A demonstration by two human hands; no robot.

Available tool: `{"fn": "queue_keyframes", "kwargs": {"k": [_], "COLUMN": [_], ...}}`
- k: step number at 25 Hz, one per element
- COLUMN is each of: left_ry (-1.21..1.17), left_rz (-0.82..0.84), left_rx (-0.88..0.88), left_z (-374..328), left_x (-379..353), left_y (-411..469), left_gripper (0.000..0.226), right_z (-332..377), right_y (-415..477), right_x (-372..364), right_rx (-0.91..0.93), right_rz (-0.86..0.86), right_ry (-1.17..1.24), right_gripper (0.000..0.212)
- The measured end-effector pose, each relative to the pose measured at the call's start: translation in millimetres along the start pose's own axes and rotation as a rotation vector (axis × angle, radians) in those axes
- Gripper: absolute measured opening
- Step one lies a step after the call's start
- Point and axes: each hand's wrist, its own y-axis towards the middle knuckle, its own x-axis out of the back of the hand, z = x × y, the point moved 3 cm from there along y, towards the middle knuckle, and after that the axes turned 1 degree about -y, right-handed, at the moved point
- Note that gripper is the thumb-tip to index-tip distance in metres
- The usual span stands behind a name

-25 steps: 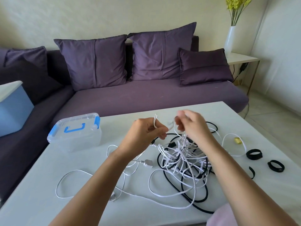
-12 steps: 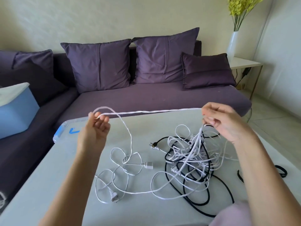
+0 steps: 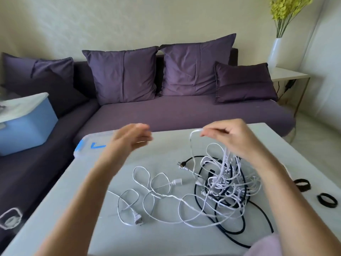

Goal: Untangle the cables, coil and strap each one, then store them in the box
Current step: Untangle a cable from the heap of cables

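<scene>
The clear box point(image 3: 86, 145) with blue clips stands far to the left of the tangle point(image 3: 225, 183) and a little behind it, partly hidden by my left hand point(image 3: 129, 139). This hand is blurred; its fingers look stretched out, and I see nothing in it. Left of the tangle and nearer to me, a white cable point(image 3: 166, 195) lies in loose loops, with its plug point(image 3: 138, 219) at the near end. My right hand point(image 3: 228, 137) is directly above the tangle, fingers curled, and pinches a white loop point(image 3: 191, 145) lifted out of the heap. This strand hangs almost vertical from the pinch down into the tangle, where the black cable point(image 3: 238, 232) is mixed in. I judge that the free left hand must travel right to reach this strand and draw it leftwards, away from the heap. Two black straps point(image 3: 301, 184) lie to the right of the tangle.
</scene>
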Motion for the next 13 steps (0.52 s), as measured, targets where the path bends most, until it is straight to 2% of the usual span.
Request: {"fn": "queue_keyframes", "kwargs": {"k": [1,2,3,4,5,6,7,9,10,11,12,13], "left_ry": [0.104,0.159,0.181,0.130,0.072,0.017,0.078,0.505,0.722,0.842,0.875,0.902], "left_rz": [0.196,0.396,0.556,0.673,0.688,0.632,0.506,0.146,-0.008,-0.131,-0.212,-0.273], "left_rx": [-0.003,0.007,0.031,0.072,0.122,0.171,0.162,-0.052,-0.184,-0.279,-0.342,-0.419], "left_z": [1.8,5.8,9.9,12.7,10.5,5.9,1.8,-11.0,-19.4,-26.0,-30.2,-33.8], "left_x": [-22.8,-44.9,-62.7,-73.3,-76.5,-73.2,-62.1,-23.9,-6.1,9.5,22.0,32.4], "left_y": [-4.9,-12.5,-20.4,-26.6,-29.9,-29.4,-22.8,-4.7,1.9,6.9,10.4,13.0], "left_gripper": [0.042,0.045,0.037,0.023,0.022,0.029,0.035,0.041,0.038,0.033,0.029,0.026], "right_z": [6.1,9.3,10.3,9.7,7.9,3.3,-4.1,-24.7,-34.3,-43.3,-50.2,-54.6], "right_y": [0.4,0.3,0.0,0.4,0.2,-0.8,-2.4,-4.8,-6.5,-6.8,-5.9,-3.3], "right_x": [-9.6,-14.7,-14.6,-10.3,-2.1,8.7,22.1,54.3,69.3,78.7,81.9,79.8], "right_rx": [0.047,0.089,0.122,0.141,0.147,0.148,0.144,0.046,-0.052,-0.162,-0.272,-0.380], "right_rz": [0.002,-0.021,-0.051,-0.079,-0.107,-0.149,-0.234,-0.515,-0.656,-0.734,-0.720,-0.633], "right_ry": [-0.020,-0.034,-0.051,-0.083,-0.120,-0.180,-0.272,-0.409,-0.369,-0.235,-0.082,0.003], "right_gripper": [0.010,0.011,0.012,0.011,0.009,0.006,0.004,0.006,0.005,0.009,0.019,0.032]}}
